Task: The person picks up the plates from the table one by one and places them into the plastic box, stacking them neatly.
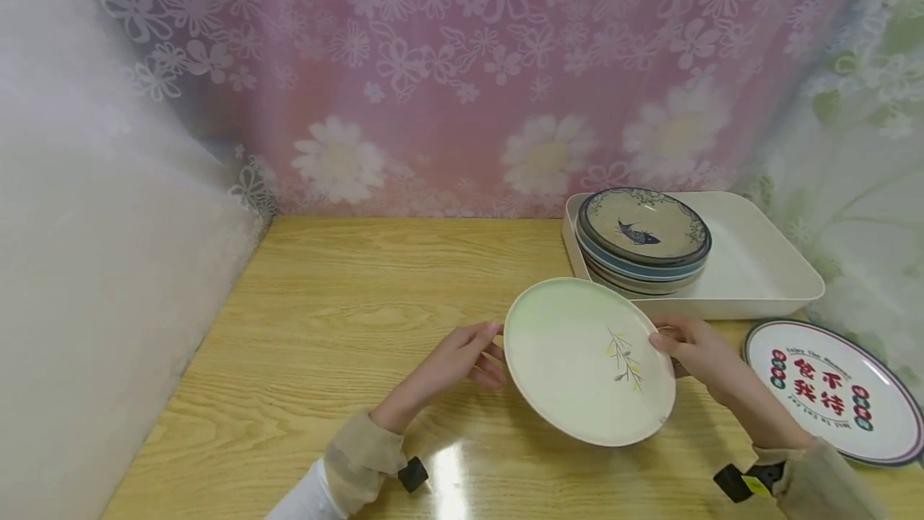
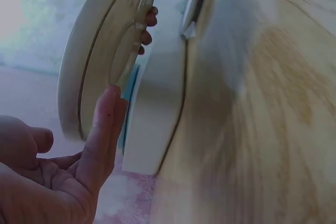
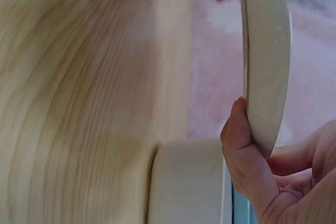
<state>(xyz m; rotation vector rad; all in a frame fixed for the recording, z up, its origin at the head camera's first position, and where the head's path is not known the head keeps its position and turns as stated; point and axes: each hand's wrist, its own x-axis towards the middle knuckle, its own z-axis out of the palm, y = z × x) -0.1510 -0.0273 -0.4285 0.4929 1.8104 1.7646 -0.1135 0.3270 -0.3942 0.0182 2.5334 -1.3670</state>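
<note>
A pale green-white plate [image 1: 577, 367] with a small leafy sprig design is held up, tilted, above the wooden table. My right hand [image 1: 696, 355] grips its right edge, thumb on top and fingers underneath; the right wrist view shows these fingers [image 3: 239, 129] against the plate's underside. At the plate's left edge is my left hand [image 1: 462, 359], its fingers extended. In the left wrist view, the left fingertips [image 2: 109, 95] reach to the plate's underside, while the left thumb stands apart from the rim.
A white rectangular tray [image 1: 765, 263] sits at the back right, holding a stack of plates [image 1: 642, 231] topped by one with a fish design. Right of my right forearm lies an oval plate [image 1: 830, 387] with red characters. A floral curtain [image 1: 447, 103] hangs behind the table [image 1: 325, 287].
</note>
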